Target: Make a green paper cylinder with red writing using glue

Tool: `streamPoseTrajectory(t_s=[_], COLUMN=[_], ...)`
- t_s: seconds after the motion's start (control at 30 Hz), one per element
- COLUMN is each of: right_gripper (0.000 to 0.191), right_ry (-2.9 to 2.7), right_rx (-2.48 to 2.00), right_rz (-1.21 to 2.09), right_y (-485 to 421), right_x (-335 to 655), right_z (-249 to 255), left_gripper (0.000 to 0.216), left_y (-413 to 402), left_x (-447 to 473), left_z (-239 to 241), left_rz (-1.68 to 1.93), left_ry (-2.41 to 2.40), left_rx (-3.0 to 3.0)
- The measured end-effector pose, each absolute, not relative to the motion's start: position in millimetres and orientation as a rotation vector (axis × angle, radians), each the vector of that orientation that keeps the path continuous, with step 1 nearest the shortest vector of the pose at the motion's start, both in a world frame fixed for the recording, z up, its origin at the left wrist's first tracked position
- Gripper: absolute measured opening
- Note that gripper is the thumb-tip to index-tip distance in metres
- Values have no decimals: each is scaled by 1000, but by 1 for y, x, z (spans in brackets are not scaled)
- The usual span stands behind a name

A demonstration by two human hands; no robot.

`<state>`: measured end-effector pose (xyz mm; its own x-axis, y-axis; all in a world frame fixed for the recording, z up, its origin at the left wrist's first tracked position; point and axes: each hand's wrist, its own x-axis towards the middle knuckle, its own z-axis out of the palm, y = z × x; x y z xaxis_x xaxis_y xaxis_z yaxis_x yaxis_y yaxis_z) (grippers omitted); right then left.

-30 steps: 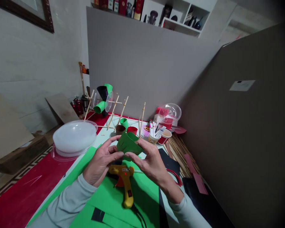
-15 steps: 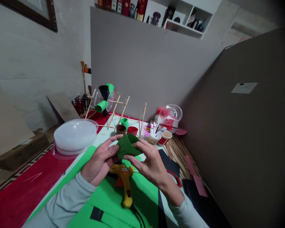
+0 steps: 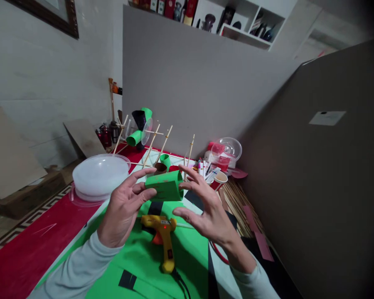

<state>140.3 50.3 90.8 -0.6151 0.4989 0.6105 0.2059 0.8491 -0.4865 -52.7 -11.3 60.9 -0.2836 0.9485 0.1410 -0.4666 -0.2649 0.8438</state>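
Note:
A piece of green foam sheet curled into a short tube (image 3: 165, 186) is held up between my two hands above the table. My left hand (image 3: 121, 209) pinches its left edge with thumb and fingertips, the other fingers spread. My right hand (image 3: 207, 209) touches the tube's right end with its fingertips, fingers fanned out. Under the hands a yellow glue gun (image 3: 163, 241) lies on a large green sheet (image 3: 137, 261), its red light lit.
A clear plastic bowl (image 3: 99, 176) sits upside down at the left on red cloth (image 3: 28, 253). Behind are wooden stick frames (image 3: 160, 145) with green and black cones, small cups, a cup of markers (image 3: 207, 170) and bamboo sticks (image 3: 237, 199). Grey partitions close the back and right.
The green sheet went from a loose fold to a rolled tube and rose a little. My right fingers opened out and now only touch its end.

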Motion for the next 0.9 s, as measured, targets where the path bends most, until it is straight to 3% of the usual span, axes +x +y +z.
streamPoseTrajectory(t_s=[0.23,0.4,0.67,0.83,0.9], right_gripper=[10,45,64,43,39], right_ry=[-2027,-2044,-2247,-2172,-2174], right_rx=[-581,-497,-452,-535,-544], right_rz=[465,438,379,495,472], right_y=[35,25,27,30,28], right_x=[146,141,138,135,135], right_z=[109,103,98,88,88], left_gripper=[50,46,37,45,38], left_y=[-17,-23,-19,-16,-16], left_x=[-49,-45,-45,-42,-41], left_z=[55,58,59,62,63], left_rz=[1882,1864,1809,1739,1711], left_ry=[1153,1187,1075,955,981], left_rx=[1174,1232,1198,1173,1164])
